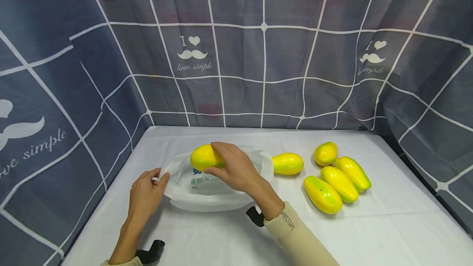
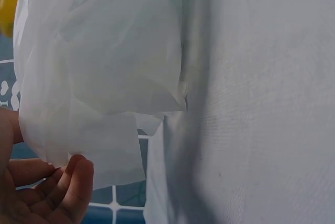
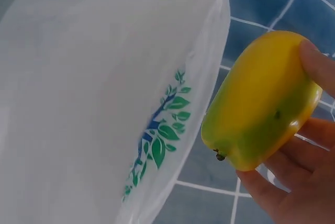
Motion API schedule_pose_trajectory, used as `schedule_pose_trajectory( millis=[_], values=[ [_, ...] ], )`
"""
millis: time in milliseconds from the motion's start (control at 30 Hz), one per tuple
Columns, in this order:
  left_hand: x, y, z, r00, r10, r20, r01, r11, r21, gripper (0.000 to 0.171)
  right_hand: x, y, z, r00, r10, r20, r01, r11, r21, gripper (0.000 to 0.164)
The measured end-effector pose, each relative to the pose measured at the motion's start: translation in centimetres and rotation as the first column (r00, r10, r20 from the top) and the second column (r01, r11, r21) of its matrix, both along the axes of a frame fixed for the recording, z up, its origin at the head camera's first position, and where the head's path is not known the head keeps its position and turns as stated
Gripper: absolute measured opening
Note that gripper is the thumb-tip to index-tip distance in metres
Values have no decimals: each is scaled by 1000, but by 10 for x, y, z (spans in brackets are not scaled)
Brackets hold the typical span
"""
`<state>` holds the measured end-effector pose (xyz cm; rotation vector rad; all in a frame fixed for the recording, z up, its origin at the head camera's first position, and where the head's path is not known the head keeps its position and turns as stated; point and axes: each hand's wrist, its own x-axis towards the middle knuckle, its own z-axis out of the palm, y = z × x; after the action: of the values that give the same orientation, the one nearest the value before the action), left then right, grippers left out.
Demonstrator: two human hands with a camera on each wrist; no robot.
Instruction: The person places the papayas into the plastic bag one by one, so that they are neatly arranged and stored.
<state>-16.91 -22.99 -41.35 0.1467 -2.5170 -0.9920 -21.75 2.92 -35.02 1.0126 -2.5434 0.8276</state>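
Note:
A white plastic bag point(image 1: 221, 204) lies on the table with its mouth open, blue and green print showing on it. My left hand point(image 1: 147, 194) pinches the bag's left rim between thumb and fingers; the left wrist view shows the fingertips point(image 2: 78, 174) at the plastic. Over the open mouth, my right hand point(image 1: 238, 169) grips a yellow-green mango point(image 1: 206, 158) from its right side. In the right wrist view the mango point(image 3: 261, 101) is held between thumb and fingers beside the leaf-printed bag wall point(image 3: 165, 124), its dark stem end pointing down.
Another mango point(image 1: 288, 163) lies against the bag's right side. Farther right, several more mangoes point(image 1: 322, 195) sit grouped on the white-covered table point(image 1: 399, 233). Dark grey gridded curtains point(image 1: 240, 52) enclose the back and both sides.

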Motion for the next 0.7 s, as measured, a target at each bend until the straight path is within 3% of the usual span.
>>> schedule_pose_trajectory(
  millis=[333,700],
  values=[
    [0,1,-1,1000,3,-11,-3,1000,10,41,-19,-28,0,998,-23,57,18,995,97,60],
    [1,3,1,1000,10,-29,-9,1000,12,41,-29,-43,-7,998,-33,54,23,984,177,59]
  ],
)
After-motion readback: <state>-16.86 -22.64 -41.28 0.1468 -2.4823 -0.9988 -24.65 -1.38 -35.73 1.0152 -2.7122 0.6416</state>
